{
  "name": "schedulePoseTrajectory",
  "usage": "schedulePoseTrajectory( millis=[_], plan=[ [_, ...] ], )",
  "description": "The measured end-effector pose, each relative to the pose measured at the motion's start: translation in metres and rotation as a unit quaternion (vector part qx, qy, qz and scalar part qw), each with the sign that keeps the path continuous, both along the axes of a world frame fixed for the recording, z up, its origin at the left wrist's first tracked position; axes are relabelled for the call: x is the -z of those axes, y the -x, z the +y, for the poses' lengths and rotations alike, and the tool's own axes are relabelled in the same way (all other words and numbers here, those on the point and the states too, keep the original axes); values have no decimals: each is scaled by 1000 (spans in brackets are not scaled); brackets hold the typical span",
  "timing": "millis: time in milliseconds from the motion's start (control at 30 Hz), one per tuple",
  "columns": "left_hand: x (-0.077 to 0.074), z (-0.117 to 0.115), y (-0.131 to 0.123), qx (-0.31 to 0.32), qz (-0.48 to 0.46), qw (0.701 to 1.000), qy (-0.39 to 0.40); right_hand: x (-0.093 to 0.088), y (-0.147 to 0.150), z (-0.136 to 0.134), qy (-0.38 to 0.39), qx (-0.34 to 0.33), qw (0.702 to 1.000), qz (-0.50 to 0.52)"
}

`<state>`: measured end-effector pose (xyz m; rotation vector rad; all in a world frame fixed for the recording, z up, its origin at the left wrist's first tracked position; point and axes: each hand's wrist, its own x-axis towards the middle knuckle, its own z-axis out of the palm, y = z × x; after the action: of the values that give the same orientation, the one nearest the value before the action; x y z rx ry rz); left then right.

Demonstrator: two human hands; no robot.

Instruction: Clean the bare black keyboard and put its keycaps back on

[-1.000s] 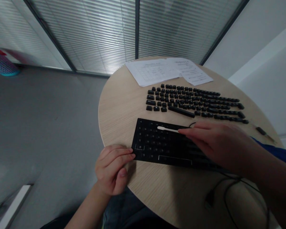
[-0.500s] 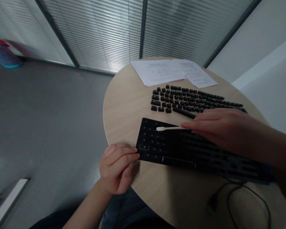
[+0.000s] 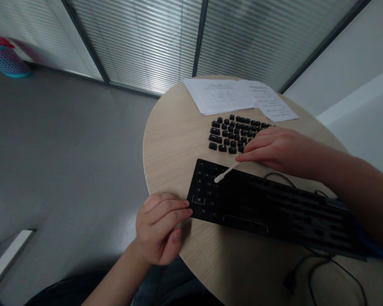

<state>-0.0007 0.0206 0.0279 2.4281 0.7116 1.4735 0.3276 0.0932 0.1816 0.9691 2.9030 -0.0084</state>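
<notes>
A black keyboard [image 3: 242,199] with its keycaps off lies slantwise on the round table. My left hand [image 3: 162,227] holds it by the near left corner, index and middle fingertips on the edge and thumb tucked lower. Between the fingers of my right hand [image 3: 277,148] is a thin white cotton swab [image 3: 228,171]. Its tip slants down to the left, over the bare switches at the keyboard's left end; contact is hard to tell. Black keycaps [image 3: 231,135] stand in rows behind the keyboard, partly hidden by my right hand.
Printed sheets of paper [image 3: 223,95] lie at the table's far edge [image 3: 166,110]. A black cable [image 3: 330,257] loops near the front right. On the floor at far left stands a blue and pink basket [image 3: 9,61]. A glass partition with blinds rises behind.
My right hand has moved back and up over the keycaps, hiding more of them. The swab has turned from nearly level to a steeper slant. My left hand keeps its hold.
</notes>
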Motion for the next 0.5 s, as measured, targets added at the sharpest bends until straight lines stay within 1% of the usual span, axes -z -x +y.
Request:
schedulePoseTrajectory(
  millis=[67, 233, 400, 500],
  plan=[
    [0, 0, 0, -2, -2, 1000, 0, 1, 2, 4, -1, -7, 1000, 11],
    [1, -2, 0, -8, -4, 1000, 5, 6, 5, 17, -10, -67, 997, 42],
    [-3, -2, 1, -7, 9, 1000, 12, 10, 3, 31, -15, -87, 995, 41],
    [-5, -2, 2, -5, 16, 1000, 15, 13, 0, 35, -15, -90, 995, 46]
  ],
)
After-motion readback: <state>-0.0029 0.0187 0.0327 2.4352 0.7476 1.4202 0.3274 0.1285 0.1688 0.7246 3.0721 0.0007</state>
